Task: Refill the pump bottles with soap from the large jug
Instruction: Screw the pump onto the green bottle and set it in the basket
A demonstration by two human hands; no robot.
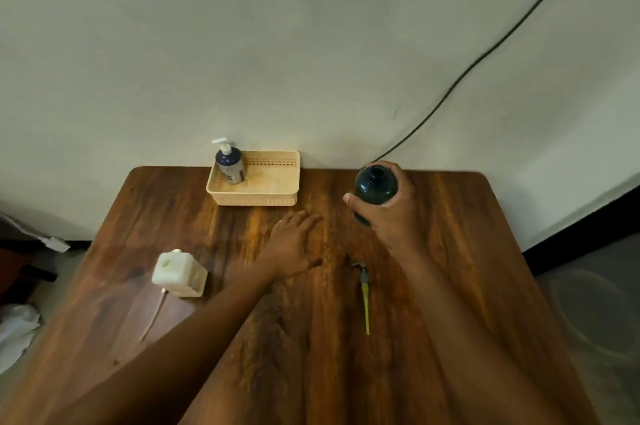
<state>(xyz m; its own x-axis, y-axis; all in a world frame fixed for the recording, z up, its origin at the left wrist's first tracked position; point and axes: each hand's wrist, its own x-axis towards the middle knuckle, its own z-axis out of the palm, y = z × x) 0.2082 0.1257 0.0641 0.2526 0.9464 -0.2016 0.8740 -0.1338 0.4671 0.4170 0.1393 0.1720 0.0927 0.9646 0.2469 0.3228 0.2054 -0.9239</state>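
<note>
My right hand (391, 213) grips a dark bottle (375, 185) upright above the table, its neck open with no pump in it. A pump head with a yellow tube (364, 293) lies flat on the wood just below that hand. My left hand (294, 244) rests palm down on the table, fingers spread, holding nothing. The white soap jug (178, 274) stands at the left, with a thin pale tube (154, 315) lying in front of it. A blue pump bottle (230, 163) with a white pump stands in the left corner of a beige basket (273, 197).
The wooden table (450, 268) butts against a pale wall, where a black cable (485, 57) runs down diagonally. The floor drops away on both sides; crumpled white material (17, 331) lies at the lower left.
</note>
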